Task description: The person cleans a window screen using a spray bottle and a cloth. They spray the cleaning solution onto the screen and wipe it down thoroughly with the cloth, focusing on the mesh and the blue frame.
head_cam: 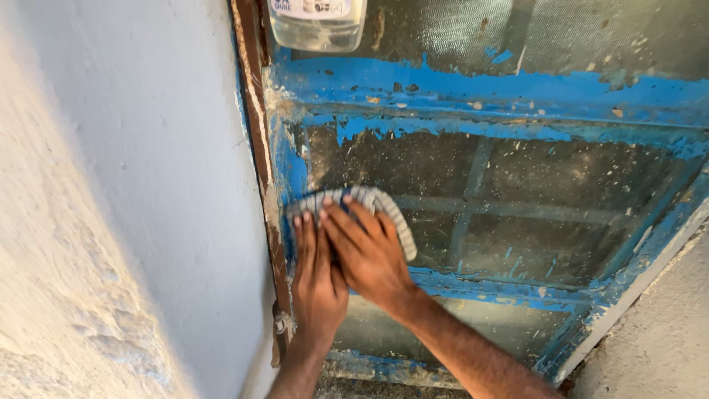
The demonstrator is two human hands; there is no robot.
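Both hands (347, 258) press brush (369, 210) (grey bristles) on pane (517, 222)

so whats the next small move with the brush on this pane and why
Probably sweep the scrub brush to the right across the glass pane. Both hands, left hand and right hand, press it into the pane's left corner by the blue frame, and the glass to the right looks speckled with dirt and paint flecks.
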